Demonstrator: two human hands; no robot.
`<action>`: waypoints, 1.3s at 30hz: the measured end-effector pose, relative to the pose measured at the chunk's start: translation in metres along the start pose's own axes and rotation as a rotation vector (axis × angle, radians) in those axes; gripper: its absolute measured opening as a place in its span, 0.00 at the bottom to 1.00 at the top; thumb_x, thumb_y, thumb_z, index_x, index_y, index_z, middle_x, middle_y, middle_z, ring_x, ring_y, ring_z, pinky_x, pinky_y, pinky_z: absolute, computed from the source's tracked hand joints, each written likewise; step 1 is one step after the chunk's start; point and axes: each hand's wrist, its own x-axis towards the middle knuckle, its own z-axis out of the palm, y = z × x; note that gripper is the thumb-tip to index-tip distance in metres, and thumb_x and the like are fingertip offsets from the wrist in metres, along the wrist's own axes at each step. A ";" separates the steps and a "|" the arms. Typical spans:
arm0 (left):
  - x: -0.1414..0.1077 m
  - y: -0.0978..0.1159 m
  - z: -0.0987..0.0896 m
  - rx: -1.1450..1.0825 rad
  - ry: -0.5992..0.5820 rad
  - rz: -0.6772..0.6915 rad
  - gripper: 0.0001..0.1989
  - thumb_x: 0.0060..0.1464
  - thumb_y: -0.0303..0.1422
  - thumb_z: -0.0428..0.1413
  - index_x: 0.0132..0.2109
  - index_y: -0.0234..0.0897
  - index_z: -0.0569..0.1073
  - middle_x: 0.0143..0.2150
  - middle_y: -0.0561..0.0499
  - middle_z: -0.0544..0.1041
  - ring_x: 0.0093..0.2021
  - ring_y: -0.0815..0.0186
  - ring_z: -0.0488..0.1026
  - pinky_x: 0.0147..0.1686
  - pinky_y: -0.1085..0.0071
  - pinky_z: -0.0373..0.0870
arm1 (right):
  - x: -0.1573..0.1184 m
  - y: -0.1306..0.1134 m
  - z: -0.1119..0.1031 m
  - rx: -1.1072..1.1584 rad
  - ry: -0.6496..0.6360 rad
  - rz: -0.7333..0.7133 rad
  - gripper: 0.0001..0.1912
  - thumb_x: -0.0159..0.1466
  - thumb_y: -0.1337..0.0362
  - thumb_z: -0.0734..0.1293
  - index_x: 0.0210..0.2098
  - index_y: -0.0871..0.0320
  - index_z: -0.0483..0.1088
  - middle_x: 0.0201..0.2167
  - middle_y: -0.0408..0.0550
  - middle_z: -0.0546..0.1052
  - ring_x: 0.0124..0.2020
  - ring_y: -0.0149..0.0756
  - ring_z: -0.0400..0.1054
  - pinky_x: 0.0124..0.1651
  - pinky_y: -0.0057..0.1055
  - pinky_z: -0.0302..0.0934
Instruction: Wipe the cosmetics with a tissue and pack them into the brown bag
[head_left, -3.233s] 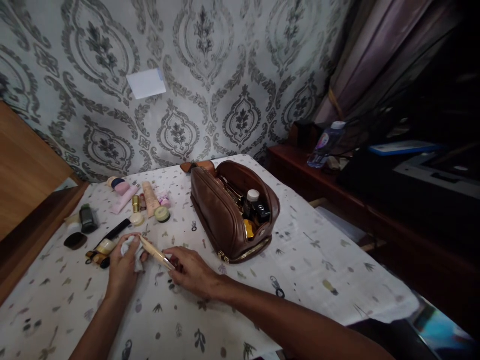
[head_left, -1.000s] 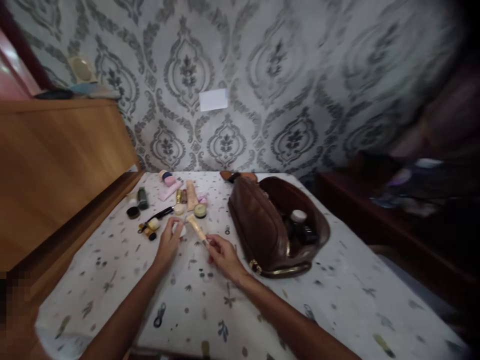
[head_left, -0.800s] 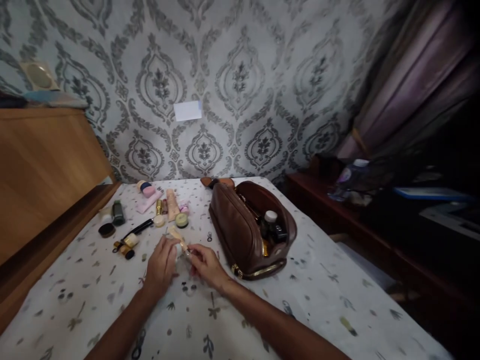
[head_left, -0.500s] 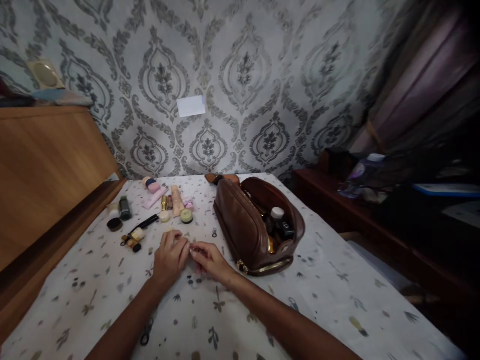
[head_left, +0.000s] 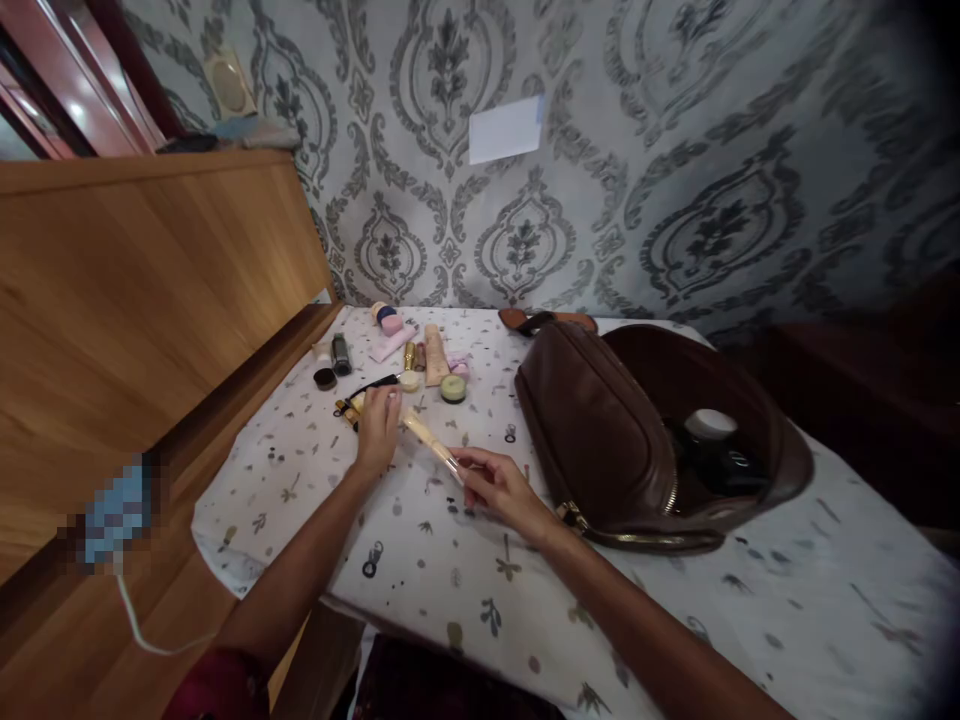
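My right hand is closed on one end of a slim pale yellow tube, which slants up and left over the cloth. Just left of the tube's far end is my left hand, its fingers curled; whether anything is in them is hidden. Close beyond that hand lie gold-and-black cosmetics, a black pencil-like item and a small cream-coloured jar. A green-topped round jar and a peach tube rest farther back.
An unzipped brown leather bag stands at the right, a white-capped bottle inside. Dark green bottle, dark round lid and pink tube lie at the back left. A wooden panel borders the left side.
The view has turned and shifted right. My hands, together before, are now apart, and the pale yellow tube shows in my right hand. My left hand is nearer the cosmetics.
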 end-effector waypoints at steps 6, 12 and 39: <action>-0.002 0.003 -0.003 -0.178 0.136 -0.063 0.07 0.60 0.37 0.55 0.38 0.39 0.67 0.35 0.52 0.70 0.38 0.64 0.69 0.40 0.68 0.66 | 0.005 0.011 0.003 0.074 0.124 0.018 0.28 0.53 0.52 0.73 0.49 0.58 0.74 0.34 0.44 0.71 0.20 0.23 0.64 0.19 0.23 0.51; -0.034 0.041 0.008 -0.120 -0.177 0.399 0.09 0.64 0.38 0.52 0.38 0.38 0.69 0.37 0.49 0.71 0.40 0.63 0.69 0.40 0.67 0.68 | 0.008 0.011 0.001 0.053 0.156 0.005 0.27 0.52 0.55 0.72 0.49 0.62 0.73 0.28 0.41 0.71 0.19 0.24 0.62 0.21 0.24 0.53; -0.001 0.005 -0.003 -0.259 -0.173 -0.176 0.22 0.62 0.46 0.49 0.23 0.38 0.62 0.21 0.56 0.60 0.26 0.68 0.59 0.28 0.72 0.54 | 0.001 0.009 0.004 -0.175 -0.009 -0.074 0.24 0.58 0.51 0.71 0.48 0.60 0.76 0.23 0.41 0.66 0.23 0.28 0.60 0.23 0.24 0.58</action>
